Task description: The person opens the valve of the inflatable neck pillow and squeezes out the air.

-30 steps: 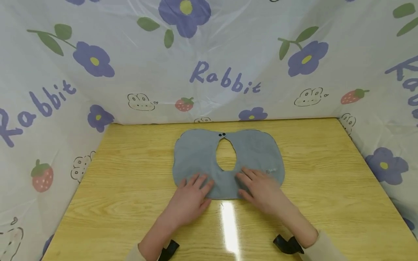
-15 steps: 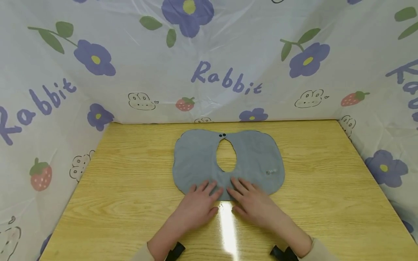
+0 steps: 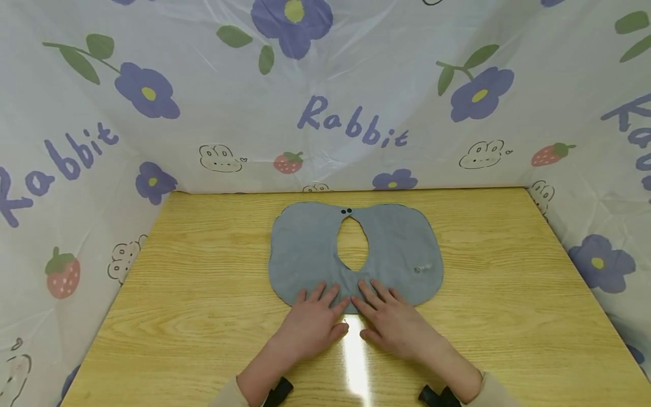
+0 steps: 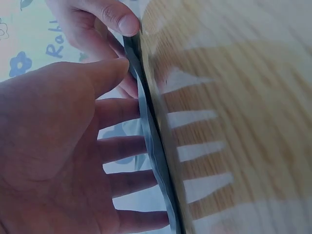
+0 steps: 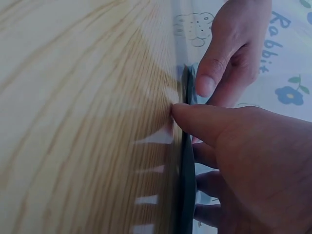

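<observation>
A grey-blue baby bib (image 3: 305, 243) lies spread flat, its oval neck hole toward the middle and two dark snaps (image 3: 346, 211) fastened at the far side. My left hand (image 3: 312, 325) rests on its near edge, left of centre, with fingers spread and straight. Just beside it, my right hand (image 3: 396, 328) touches the same edge right of centre, fingers extended too. The index fingertips almost meet. Both thumbs stay on the near side, off the cloth in the head view. In the left wrist view the bib's edge (image 4: 155, 151) runs thin under the fingertips.
The bib lies on a wood-grain table (image 3: 203, 254). A white curtain (image 3: 351, 158) printed with flowers, strawberries and rabbits walls the back and both sides. Black wrist straps (image 3: 278, 391) show by the sleeves. Light glares off the tabletop in front of the bib.
Both hands have slid inward and toward the near edge, coming close together at the middle. The bib's near edge has shifted slightly toward me; the small marking at its right is now uncovered.
</observation>
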A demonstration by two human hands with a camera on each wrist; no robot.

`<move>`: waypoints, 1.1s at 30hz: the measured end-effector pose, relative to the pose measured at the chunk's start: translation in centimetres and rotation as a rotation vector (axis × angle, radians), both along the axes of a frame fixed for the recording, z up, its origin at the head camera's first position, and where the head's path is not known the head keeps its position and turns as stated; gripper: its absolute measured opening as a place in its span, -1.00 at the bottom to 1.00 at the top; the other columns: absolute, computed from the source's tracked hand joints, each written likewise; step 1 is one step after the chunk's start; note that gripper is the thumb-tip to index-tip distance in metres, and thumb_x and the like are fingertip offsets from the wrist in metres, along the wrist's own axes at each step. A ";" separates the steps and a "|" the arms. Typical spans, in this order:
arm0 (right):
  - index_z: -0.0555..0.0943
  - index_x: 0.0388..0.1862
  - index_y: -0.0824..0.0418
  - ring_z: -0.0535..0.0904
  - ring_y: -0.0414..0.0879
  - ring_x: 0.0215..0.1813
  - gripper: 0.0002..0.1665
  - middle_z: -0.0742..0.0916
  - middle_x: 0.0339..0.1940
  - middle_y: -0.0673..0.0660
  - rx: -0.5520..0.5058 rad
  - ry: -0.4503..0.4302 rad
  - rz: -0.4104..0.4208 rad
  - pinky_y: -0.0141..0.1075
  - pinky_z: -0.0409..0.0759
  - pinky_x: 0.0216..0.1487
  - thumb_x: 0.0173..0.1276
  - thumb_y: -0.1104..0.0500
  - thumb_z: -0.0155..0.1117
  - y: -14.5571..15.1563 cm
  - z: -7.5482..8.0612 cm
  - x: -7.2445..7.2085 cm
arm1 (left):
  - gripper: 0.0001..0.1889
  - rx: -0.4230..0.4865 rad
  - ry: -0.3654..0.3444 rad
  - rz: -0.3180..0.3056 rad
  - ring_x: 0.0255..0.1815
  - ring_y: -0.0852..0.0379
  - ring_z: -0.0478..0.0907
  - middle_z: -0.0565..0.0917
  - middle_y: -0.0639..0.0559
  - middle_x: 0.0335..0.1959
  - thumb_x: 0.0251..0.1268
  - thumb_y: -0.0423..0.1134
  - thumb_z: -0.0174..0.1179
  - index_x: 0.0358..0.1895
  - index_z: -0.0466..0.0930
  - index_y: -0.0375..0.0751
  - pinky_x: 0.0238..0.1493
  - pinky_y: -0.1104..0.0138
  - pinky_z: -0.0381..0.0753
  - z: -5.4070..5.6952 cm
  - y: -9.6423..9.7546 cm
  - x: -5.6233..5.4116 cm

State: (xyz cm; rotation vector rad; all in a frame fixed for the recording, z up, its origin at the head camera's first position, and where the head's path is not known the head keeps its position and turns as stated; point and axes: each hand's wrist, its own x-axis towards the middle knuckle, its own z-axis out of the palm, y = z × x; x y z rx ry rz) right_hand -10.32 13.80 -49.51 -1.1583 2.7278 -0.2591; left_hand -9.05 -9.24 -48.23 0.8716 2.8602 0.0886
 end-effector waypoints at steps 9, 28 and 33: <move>0.26 0.63 0.20 0.03 0.32 0.63 -0.19 0.20 0.65 0.30 -0.017 -0.073 -0.012 0.31 0.23 0.44 0.60 -0.22 0.06 0.0 0.2 0.3 | -0.45 0.008 0.019 -0.010 0.48 -0.26 0.33 0.43 -0.10 0.48 0.53 0.15 0.12 0.46 0.51 0.04 0.27 -0.27 0.43 0.0 0.0 0.1; 0.52 0.42 0.26 0.45 0.32 0.40 -0.40 0.49 0.46 0.35 -0.224 0.115 -0.154 0.17 0.44 0.35 0.54 -0.02 0.27 1.6 6.0 -7.1 | -0.56 0.321 0.152 0.067 0.30 -0.25 0.51 0.56 -0.31 0.28 0.51 -0.18 0.23 0.33 0.56 -0.30 0.25 -0.06 0.54 4.8 -3.0 -9.2; 0.46 0.47 0.27 0.38 0.36 0.43 -0.39 0.44 0.49 0.40 -0.256 0.177 -0.253 0.22 0.41 0.34 0.56 0.03 0.25 2.2 4.2 -11.1 | -0.50 0.313 0.146 0.135 0.41 -0.26 0.39 0.46 -0.32 0.39 0.51 -0.15 0.23 0.41 0.50 -0.26 0.27 -0.11 0.50 4.8 -4.5 -12.5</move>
